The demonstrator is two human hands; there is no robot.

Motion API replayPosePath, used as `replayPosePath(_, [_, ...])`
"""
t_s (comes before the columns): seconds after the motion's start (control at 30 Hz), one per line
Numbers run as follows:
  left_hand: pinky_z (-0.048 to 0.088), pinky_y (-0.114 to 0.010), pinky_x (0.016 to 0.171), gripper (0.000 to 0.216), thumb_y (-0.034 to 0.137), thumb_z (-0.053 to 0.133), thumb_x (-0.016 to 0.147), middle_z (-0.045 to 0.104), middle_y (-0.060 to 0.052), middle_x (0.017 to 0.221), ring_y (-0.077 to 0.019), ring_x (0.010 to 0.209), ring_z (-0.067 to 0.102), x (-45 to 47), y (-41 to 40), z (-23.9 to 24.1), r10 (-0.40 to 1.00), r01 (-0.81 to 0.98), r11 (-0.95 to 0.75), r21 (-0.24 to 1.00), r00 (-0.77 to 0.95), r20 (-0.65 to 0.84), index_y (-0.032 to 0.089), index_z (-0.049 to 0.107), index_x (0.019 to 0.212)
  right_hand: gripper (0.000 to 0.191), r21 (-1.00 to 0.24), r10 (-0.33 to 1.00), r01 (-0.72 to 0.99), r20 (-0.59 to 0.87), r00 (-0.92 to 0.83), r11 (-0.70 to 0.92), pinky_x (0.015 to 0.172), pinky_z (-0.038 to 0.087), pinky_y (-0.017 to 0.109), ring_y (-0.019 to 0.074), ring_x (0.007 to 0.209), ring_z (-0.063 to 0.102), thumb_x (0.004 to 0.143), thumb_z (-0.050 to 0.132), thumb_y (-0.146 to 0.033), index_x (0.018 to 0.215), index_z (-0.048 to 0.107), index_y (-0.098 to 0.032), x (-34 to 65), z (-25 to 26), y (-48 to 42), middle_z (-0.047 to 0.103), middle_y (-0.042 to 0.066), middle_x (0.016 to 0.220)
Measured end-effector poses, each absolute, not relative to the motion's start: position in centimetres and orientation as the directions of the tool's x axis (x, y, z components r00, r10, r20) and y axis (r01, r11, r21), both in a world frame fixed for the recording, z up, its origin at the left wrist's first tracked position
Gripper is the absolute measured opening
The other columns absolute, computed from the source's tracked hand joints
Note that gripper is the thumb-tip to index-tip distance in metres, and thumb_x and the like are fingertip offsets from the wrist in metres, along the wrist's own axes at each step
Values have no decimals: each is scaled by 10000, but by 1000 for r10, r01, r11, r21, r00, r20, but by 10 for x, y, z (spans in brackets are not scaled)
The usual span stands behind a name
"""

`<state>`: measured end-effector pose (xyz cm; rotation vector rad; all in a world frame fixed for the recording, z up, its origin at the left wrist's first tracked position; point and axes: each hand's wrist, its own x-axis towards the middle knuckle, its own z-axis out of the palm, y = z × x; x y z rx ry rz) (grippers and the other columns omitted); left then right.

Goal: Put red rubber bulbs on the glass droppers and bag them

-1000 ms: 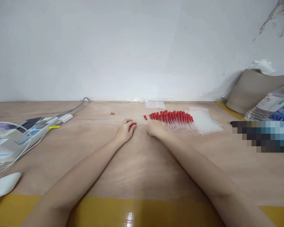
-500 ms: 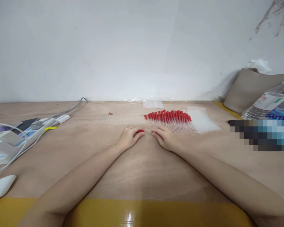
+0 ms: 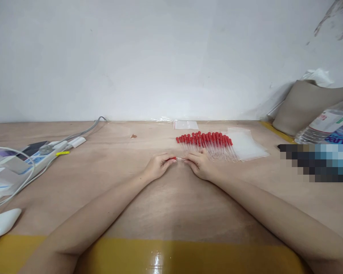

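Between its thumb and fingers my left hand (image 3: pixel 159 166) pinches a red rubber bulb (image 3: pixel 174 158), of which only the open end shows. Facing it, my right hand (image 3: pixel 199 165) is closed on a thin clear dropper tube (image 3: pixel 181 159). The tube's tip reaches the bulb's mouth; whether it is inside I cannot tell. Most of the tube is hidden by my right fingers. Just beyond my right hand lies a row of red-bulbed droppers (image 3: pixel 208 139), side by side, with their clear tubes pointing toward me.
Clear plastic bags (image 3: pixel 247 144) lie right of the droppers, and a small white bag (image 3: pixel 185 125) is near the wall. A power strip (image 3: pixel 38 160) with cables sits at left, above a white object (image 3: pixel 4 222). A water bottle (image 3: pixel 322 125) leans at right.
The gap between the red bulb and the tube has closed as my two hands came together. The view has shifted slightly.
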<state>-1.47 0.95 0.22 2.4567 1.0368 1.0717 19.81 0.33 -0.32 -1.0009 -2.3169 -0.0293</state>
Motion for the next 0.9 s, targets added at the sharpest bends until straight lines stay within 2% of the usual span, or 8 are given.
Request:
replayPosePath(0.23, [464, -235, 699, 175, 304, 521, 838, 655, -19, 800, -137, 746, 601, -16, 6, 5, 694, 444, -700, 560, 607, 386, 195, 655, 861, 306, 0, 529, 621, 523, -668, 784, 725, 199, 327, 132, 748, 521, 900, 340, -200, 990, 631, -229, 206, 3, 3, 650, 41, 886])
replayPosePath(0.37, [454, -228, 680, 181, 308, 514, 843, 650, -16, 788, -131, 725, 593, -15, 5, 5, 694, 488, -712, 505, 599, 400, 193, 648, 879, 302, 55, 518, 641, 538, -665, 766, 706, 193, 329, 135, 723, 501, 884, 348, -177, 957, 639, -208, 202, 3, 1, 636, 47, 849])
replayPosePath(0.53, [441, -231, 651, 221, 339, 495, 849, 628, -31, 771, -130, 685, 567, -15, 5, 2, 661, 542, -750, 380, 594, 458, 177, 636, 904, 285, 5, 574, 674, 520, -633, 738, 699, 192, 322, 131, 671, 468, 888, 354, -224, 894, 636, -177, 189, 1, -1, 616, 46, 791])
replayPosePath(0.67, [444, -235, 663, 228, 328, 480, 858, 629, -43, 782, -133, 701, 568, -15, 5, 2, 625, 534, -779, 329, 624, 469, 168, 636, 903, 297, -88, 626, 673, 470, -622, 734, 709, 213, 306, 125, 649, 480, 901, 340, -246, 876, 626, -167, 184, 1, -3, 618, 28, 746])
replayPosePath(0.73, [452, -236, 675, 213, 323, 498, 848, 639, -38, 792, -133, 716, 578, -16, 5, 2, 646, 531, -762, 369, 600, 471, 172, 637, 905, 287, -147, 646, 664, 455, -613, 734, 714, 224, 297, 129, 705, 518, 910, 341, -262, 910, 616, -178, 187, 1, -4, 635, 27, 797])
replayPosePath(0.9, [471, -226, 669, 192, 339, 587, 783, 672, -7, 812, -126, 709, 600, -20, 6, 3, 785, 533, -617, 579, 467, 407, 191, 650, 889, 250, -228, 665, 657, 501, -554, 719, 737, 238, 292, 137, 825, 557, 905, 373, -300, 932, 596, -191, 198, -1, -2, 647, 41, 942])
